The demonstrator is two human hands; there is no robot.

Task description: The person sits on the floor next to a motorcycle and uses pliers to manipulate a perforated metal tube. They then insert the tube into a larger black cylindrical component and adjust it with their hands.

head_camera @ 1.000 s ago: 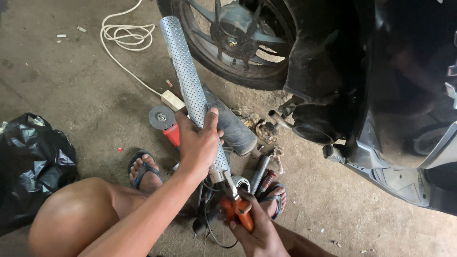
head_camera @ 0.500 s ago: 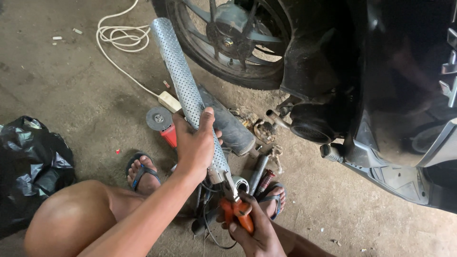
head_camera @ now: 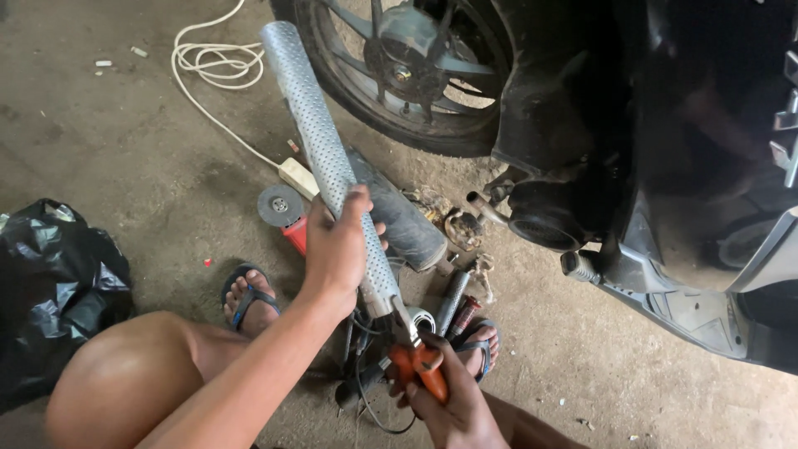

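The person squatted on the concrete floor (head_camera: 108,133) beside a dark motorbike (head_camera: 665,166), with both hands busy. The left hand (head_camera: 337,245) was closed around a long perforated metal tube (head_camera: 320,141), gripping it in its lower half, so the tube slanted up and away toward the rear wheel (head_camera: 407,75). The right hand (head_camera: 453,399) was clenched on the orange handles of a pair of pliers (head_camera: 420,366), whose nose met the tube's lower end, just below the left hand.

Under the tube lay a dark, worn cylinder (head_camera: 399,212), and beside it an angle grinder (head_camera: 283,208) with a red body and a grey disc. A white cable (head_camera: 212,62) coiled on the floor farther off and ran to a pale plug block (head_camera: 298,176). Small metal parts (head_camera: 457,229) were scattered near the bike's underside. 2 sandalled feet showed, 1 at the left (head_camera: 247,295) and 1 near the pliers (head_camera: 480,349). A black plastic bag (head_camera: 50,283) sat at the far left.
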